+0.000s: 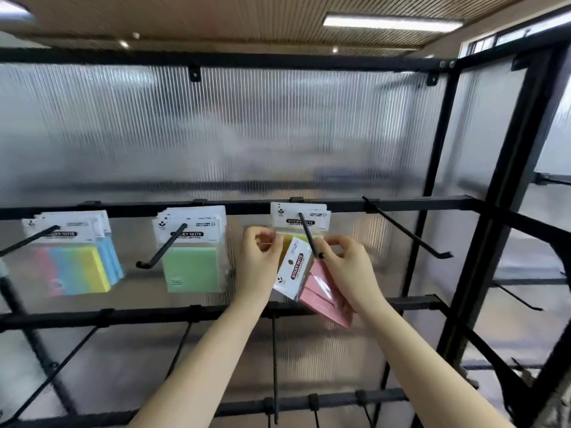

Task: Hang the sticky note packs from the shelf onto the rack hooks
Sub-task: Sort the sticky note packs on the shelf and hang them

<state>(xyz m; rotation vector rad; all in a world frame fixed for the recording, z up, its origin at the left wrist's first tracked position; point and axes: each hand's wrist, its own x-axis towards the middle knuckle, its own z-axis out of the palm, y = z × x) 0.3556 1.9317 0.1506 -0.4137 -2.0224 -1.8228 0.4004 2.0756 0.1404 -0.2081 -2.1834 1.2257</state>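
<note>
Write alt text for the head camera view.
Two hands, left hand and right hand, hold a tilted pink sticky note pack at the tip of the third hook on a black rack; packs already hang on three hooks.

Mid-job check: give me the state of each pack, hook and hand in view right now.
Pink pack: tilted, held at the third hook's tip, not hung.
Yellow packs: hung on third hook.
Green packs: hung.
Multicolour packs: hung.
Fourth hook: bare.
Left hand: pinching the pack.
Right hand: pinching the pack.

ceiling light (392,23), ribbed translucent panel (216,128), perhaps window (482,44)
</note>
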